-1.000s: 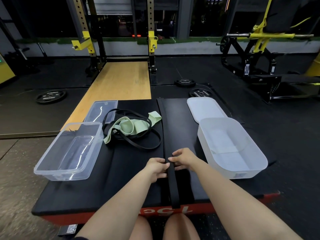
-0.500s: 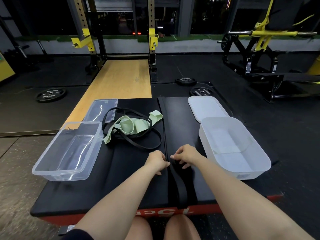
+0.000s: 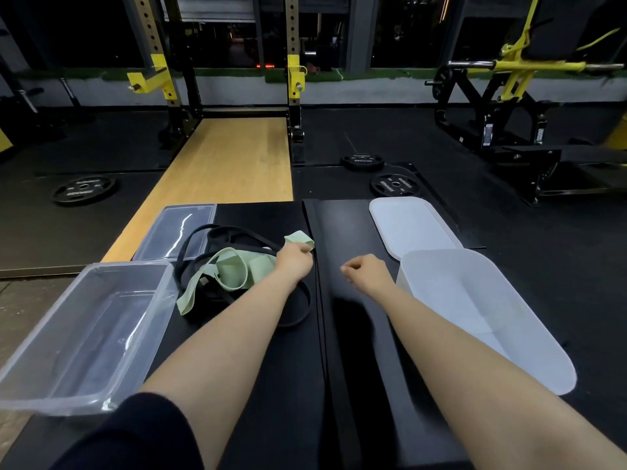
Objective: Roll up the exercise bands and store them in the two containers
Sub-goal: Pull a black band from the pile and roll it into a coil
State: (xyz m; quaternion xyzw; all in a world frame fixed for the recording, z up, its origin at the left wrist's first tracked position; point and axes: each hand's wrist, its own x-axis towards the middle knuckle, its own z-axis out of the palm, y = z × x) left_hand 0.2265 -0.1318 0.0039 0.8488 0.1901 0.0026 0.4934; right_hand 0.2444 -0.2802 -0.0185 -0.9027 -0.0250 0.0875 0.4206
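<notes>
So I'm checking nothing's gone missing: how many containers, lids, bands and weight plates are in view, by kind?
Containers: 2, clear and white
Lids: 2, clear and white
Bands: at least 3: green, thin black, long flat black; the tangle may hide more
Weight plates: 3
Total: 10

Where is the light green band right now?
In the head view the light green band lies left of centre on the black platform, tangled with the black bands, between the clear container and the left hand.
</notes>
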